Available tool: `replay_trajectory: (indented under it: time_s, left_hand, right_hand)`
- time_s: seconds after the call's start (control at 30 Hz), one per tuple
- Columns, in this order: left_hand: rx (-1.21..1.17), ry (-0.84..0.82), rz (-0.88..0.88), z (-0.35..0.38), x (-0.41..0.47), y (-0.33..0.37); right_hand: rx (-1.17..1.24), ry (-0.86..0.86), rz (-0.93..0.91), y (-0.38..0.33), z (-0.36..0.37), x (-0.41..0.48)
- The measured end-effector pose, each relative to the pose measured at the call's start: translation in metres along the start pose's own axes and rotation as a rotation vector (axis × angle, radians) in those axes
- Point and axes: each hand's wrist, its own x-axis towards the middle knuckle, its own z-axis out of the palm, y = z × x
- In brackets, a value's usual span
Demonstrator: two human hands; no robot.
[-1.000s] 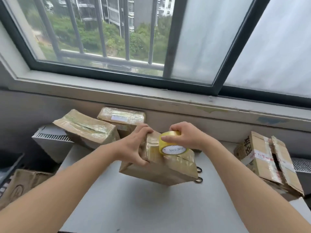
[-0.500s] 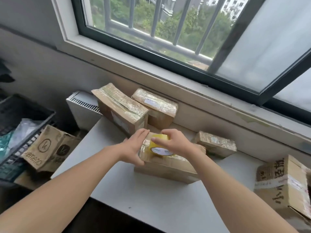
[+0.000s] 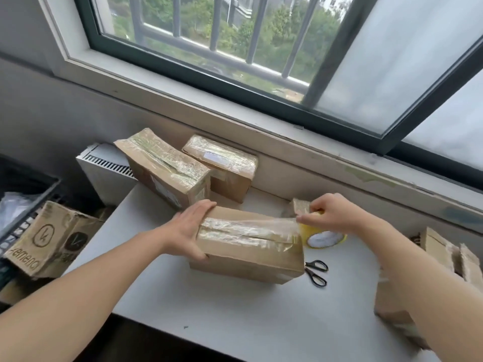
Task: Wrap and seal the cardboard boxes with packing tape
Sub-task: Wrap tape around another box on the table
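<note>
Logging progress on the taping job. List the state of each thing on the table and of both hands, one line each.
Centre box, lying flat, tape strip laid along its top.
Tape roll, past the box's right end, strip uncut.
Left hand, flat against the box's left end.
Right hand, gripping the tape roll.
Scissors, lying untouched beside the box.
Back left box, taped over.
Back right box, taped over.
</note>
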Motion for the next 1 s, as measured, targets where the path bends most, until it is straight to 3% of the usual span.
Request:
replay_trajectory:
  time_s: [0.17, 0.33, 0.57, 0.73, 0.87, 1.0]
  left_hand:
    - [0.016, -0.035, 0.019, 0.003, 0.009, 0.013]
    - [0.013, -0.053, 0.016, 0.003, 0.01, 0.014]
    - [-0.006, -0.055, 0.023, 0.003, 0.014, 0.01]
    - [-0.01, -0.062, 0.024, 0.005, 0.015, 0.01]
    - [-0.015, -0.072, 0.012, 0.005, 0.016, 0.012]
    - [0.175, -0.111, -0.015, 0.002, 0.016, 0.017]
  right_hand:
    - [-0.083, -0.045, 0.107, 0.041, 0.039, -0.007]
    - [-0.008, 0.015, 0.111, 0.057, 0.061, -0.013]
    - [0.168, -0.035, 0.117, 0.076, 0.044, -0.031]
    - [-0.034, -0.035, 0.221, 0.088, 0.073, -0.03]
    - [0.012, -0.024, 0.257, 0.087, 0.089, -0.031]
    - [0.023, -0.028, 0.259, 0.084, 0.104, -0.027]
